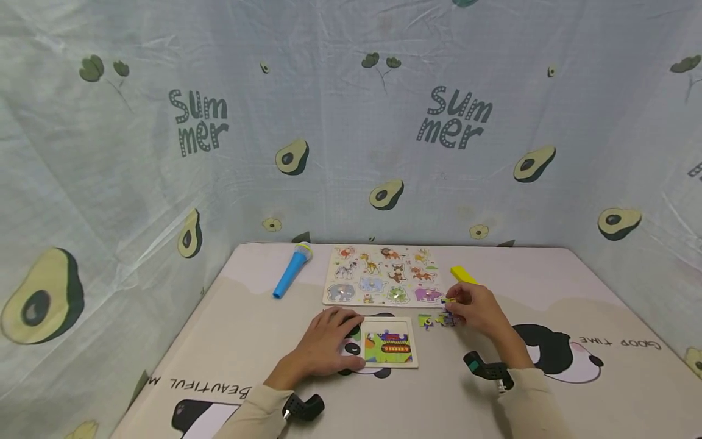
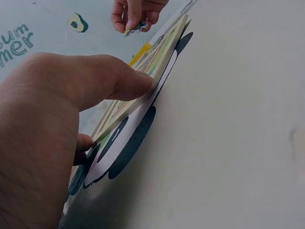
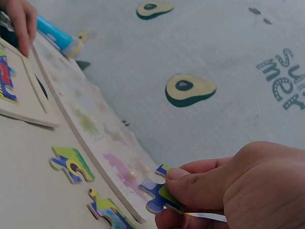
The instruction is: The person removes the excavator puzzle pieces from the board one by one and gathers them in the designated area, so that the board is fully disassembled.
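My left hand (image 1: pixel 329 341) holds a small wooden jigsaw tray (image 1: pixel 414 353) by its left side, thumb at the near corner and fingers at the far one. In the left wrist view the thumb (image 2: pixel 128 83) lies along the tray's rim. A partly filled picture (image 1: pixel 388 349) covers the lower part of the tray. To the right, my right hand (image 1: pixel 477 308) pinches a blue and green jigsaw piece (image 3: pixel 159 196) between thumb and fingers, raised over the table. Below it lie two loose jigsaw pieces, a green one (image 3: pixel 78 162) and a blue-green one (image 3: pixel 108 212).
A wooden animal puzzle board (image 1: pixel 359 299) lies flat behind the tray. Left of that board is a blue toy microphone (image 1: pixel 290 272), and on its right a yellow block (image 1: pixel 462 274). Printed fabric walls (image 1: pixel 340 91) rise at the table's back and sides.
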Motion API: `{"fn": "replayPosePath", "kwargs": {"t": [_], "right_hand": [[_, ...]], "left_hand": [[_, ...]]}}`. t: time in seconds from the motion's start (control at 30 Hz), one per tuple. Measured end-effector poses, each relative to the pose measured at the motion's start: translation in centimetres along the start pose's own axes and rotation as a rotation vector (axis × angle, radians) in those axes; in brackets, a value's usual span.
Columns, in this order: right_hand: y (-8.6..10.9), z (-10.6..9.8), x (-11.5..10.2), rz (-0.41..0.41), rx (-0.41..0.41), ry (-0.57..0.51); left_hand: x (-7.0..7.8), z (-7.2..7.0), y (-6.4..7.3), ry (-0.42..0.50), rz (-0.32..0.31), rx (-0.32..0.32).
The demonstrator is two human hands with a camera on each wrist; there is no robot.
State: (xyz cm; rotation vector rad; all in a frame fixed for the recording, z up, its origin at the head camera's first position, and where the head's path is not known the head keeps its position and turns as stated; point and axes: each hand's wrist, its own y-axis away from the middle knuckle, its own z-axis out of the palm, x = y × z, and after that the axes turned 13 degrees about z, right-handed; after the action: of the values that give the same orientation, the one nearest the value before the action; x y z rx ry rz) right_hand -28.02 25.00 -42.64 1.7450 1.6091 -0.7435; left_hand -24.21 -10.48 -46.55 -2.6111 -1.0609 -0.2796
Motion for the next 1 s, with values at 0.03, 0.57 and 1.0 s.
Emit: {"fn": "replayPosePath", "kwargs": {"t": [0.03, 0.57, 1.0], "right_hand": [[0.0, -0.2, 0.2, 0.010, 0.011, 0.002], [0.0, -2.1, 2.5, 0.123, 0.011, 0.037], [0.1, -1.6, 3.4, 0.157, 0.014, 0.085]], "left_hand": [[0.0, 0.0, 0.0, 0.000, -0.001, -0.002], [0.1, -0.2, -0.3, -0.007, -0.001, -0.006], [0.2, -0.1, -0.1, -0.013, -0.005, -0.015]]}}
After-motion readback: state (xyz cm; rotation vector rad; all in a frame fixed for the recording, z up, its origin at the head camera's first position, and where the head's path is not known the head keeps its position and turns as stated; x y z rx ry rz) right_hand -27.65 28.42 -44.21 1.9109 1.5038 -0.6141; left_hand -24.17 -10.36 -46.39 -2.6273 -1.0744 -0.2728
